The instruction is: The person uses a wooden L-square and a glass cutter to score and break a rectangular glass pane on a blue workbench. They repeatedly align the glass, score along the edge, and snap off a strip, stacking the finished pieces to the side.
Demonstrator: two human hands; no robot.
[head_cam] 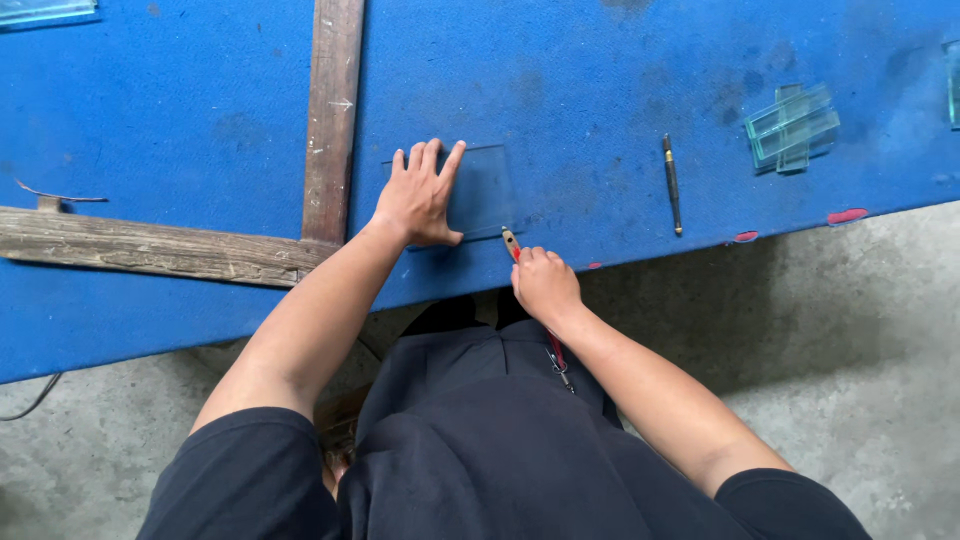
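Note:
My left hand lies flat with fingers spread on a small clear glass pane resting on the blue felt table. My right hand is closed around a red-handled glass cutter, whose brass tip sits at the pane's near right corner. The pane's left part is hidden under my left hand.
A wooden T-square lies left of the pane, its crossbar running along the near edge. A second dark cutter lies to the right. Stacked glass offcuts sit at far right; another pane at top left. Concrete floor below.

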